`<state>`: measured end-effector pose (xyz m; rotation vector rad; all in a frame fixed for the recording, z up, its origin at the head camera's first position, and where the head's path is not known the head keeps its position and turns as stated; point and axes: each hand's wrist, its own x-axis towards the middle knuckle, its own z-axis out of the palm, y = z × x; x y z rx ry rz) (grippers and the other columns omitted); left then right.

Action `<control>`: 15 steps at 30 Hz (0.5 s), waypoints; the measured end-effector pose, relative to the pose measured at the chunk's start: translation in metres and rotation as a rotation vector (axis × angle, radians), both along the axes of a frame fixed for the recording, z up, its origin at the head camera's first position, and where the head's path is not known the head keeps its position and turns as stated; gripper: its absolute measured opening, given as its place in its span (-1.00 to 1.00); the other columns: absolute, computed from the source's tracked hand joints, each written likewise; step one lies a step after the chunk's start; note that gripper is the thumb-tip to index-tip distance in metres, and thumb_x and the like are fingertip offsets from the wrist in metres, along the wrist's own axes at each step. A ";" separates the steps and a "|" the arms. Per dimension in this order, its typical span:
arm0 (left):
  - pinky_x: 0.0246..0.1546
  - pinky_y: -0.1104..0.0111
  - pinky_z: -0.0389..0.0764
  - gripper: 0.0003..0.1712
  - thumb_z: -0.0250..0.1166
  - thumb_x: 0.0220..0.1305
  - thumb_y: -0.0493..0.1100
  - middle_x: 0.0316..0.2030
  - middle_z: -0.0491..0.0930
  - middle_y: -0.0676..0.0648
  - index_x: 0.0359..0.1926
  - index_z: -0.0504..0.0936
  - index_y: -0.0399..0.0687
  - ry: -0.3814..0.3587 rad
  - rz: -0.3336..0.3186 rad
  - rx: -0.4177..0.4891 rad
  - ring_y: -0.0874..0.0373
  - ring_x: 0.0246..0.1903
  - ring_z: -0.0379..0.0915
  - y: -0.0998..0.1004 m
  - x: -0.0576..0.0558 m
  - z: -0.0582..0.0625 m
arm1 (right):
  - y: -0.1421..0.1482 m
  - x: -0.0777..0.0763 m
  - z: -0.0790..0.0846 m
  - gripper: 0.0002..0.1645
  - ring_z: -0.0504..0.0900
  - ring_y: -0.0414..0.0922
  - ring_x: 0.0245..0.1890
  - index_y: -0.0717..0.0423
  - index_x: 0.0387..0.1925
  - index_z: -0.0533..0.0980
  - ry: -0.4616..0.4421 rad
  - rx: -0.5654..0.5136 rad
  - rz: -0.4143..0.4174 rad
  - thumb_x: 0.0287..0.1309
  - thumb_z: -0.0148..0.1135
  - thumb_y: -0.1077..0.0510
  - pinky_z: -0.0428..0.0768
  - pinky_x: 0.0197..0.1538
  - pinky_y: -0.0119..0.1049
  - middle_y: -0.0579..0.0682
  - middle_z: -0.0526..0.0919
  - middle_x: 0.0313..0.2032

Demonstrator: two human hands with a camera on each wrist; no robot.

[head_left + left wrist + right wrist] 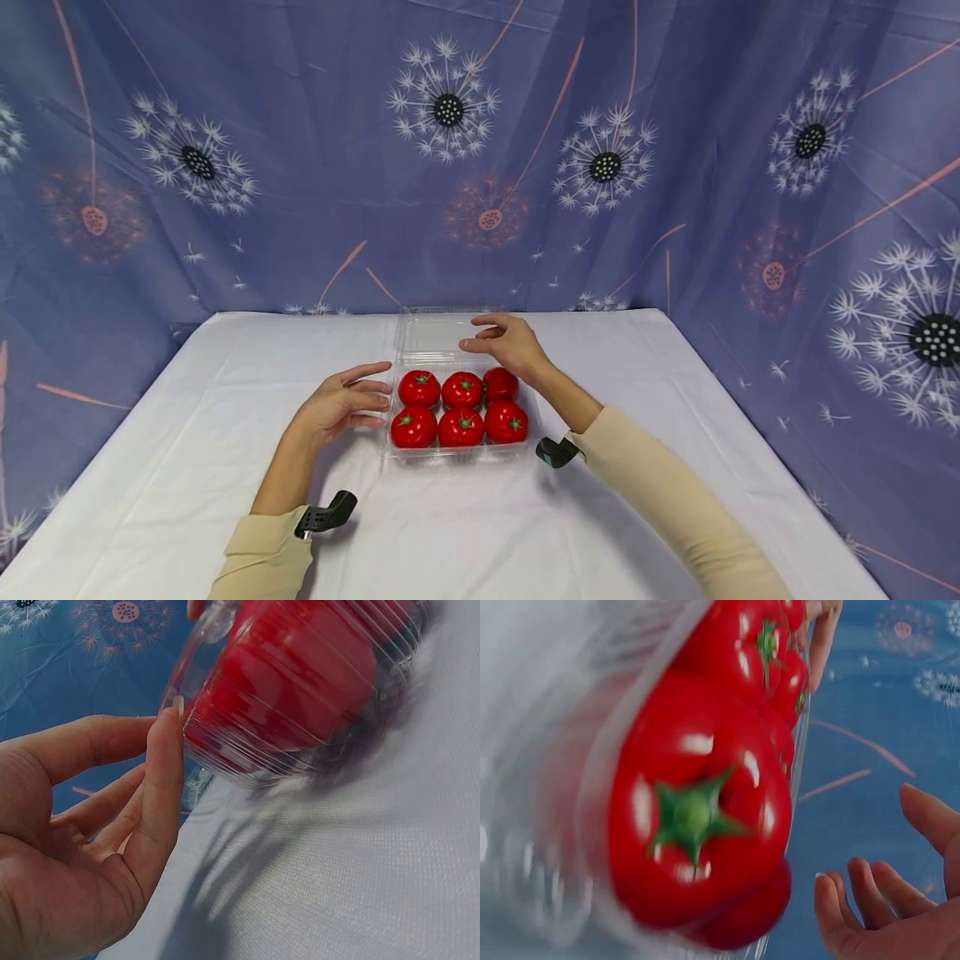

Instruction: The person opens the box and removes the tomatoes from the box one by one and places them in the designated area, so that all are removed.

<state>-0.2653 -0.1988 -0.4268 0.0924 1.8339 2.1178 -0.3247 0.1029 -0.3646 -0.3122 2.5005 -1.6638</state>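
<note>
A clear plastic clamshell container (390,451) stands on the white-covered table, its lid (435,335) folded back towards the curtain. Several shiny red tomatoes (461,427) with green calyxes sit inside in two rows. At the container's left side is my left hand (337,406). Its fingers are mostly straight, with fingertips right at the ribbed wall (240,761) in the left wrist view. Over the back right tomato (501,384) and the lid's hinge side hovers my right hand (512,343). Between its spread thumb and fingers nothing is held, and the right wrist view shows it apart from the tomatoes.
A white cloth (187,450) covers the table. Behind and at both sides hangs a blue curtain (315,150) with dandelion prints. Each forearm wears a small black wrist camera (327,515), over beige sleeves (667,492).
</note>
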 end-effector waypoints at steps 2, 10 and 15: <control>-0.29 0.28 0.78 -0.14 0.28 0.28 -0.41 -0.02 0.65 -0.13 0.55 0.16 -0.24 -0.003 0.001 -0.001 0.17 -0.28 0.69 0.000 0.000 0.001 | -0.005 0.003 -0.001 -0.38 0.63 0.04 0.10 -0.04 0.22 0.60 0.012 0.007 0.017 0.09 0.53 0.01 0.61 0.21 0.08 0.11 0.68 0.03; -0.30 0.28 0.78 -0.15 0.28 0.27 -0.40 -0.05 0.65 -0.11 0.54 0.16 -0.25 -0.010 0.010 -0.006 0.17 -0.29 0.69 0.001 0.000 0.002 | -0.030 0.013 -0.006 -0.34 0.65 0.01 0.06 -0.03 0.21 0.60 0.058 0.063 0.084 0.04 0.55 0.01 0.67 0.12 -0.09 0.20 0.67 0.07; -0.28 0.28 0.78 -0.16 0.27 0.28 -0.40 -0.05 0.65 -0.11 0.54 0.17 -0.25 -0.013 0.008 -0.005 0.16 -0.27 0.69 0.000 0.000 0.002 | -0.043 0.018 -0.009 -0.29 0.63 0.03 0.10 -0.06 0.24 0.58 0.064 0.136 0.145 0.01 0.56 -0.05 0.66 0.16 -0.05 0.19 0.66 0.12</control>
